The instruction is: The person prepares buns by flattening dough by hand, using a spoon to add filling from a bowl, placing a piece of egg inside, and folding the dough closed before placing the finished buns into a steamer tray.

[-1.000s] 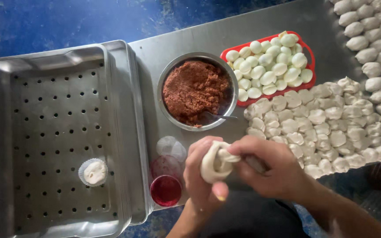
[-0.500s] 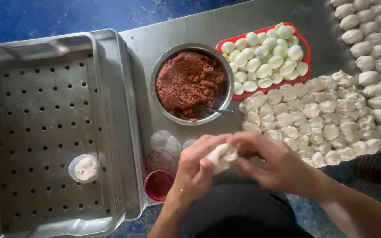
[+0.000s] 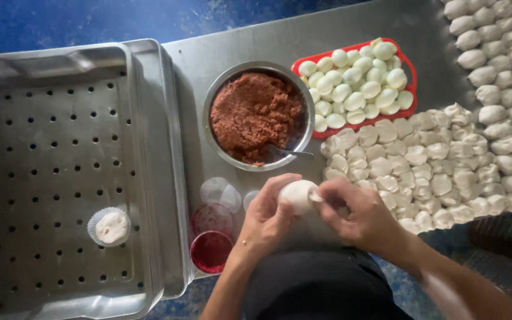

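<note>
While both hands close around a white dough ball [image 3: 299,195] at the table's near edge

Left hand [image 3: 266,220] cups it; right hand [image 3: 360,214] pinches its side, just below the metal bowl of red-brown filling [image 3: 255,114].

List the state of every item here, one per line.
White dough ball: held and pinched by both hands, left, right.
Round metal bowl: nearly full of reddish-brown filling, spoon inside.
Red plastic tray: heaped with peeled eggs.
Perforated steel tray: holds one papered bun.
Small red cup: uncovered.
</note>
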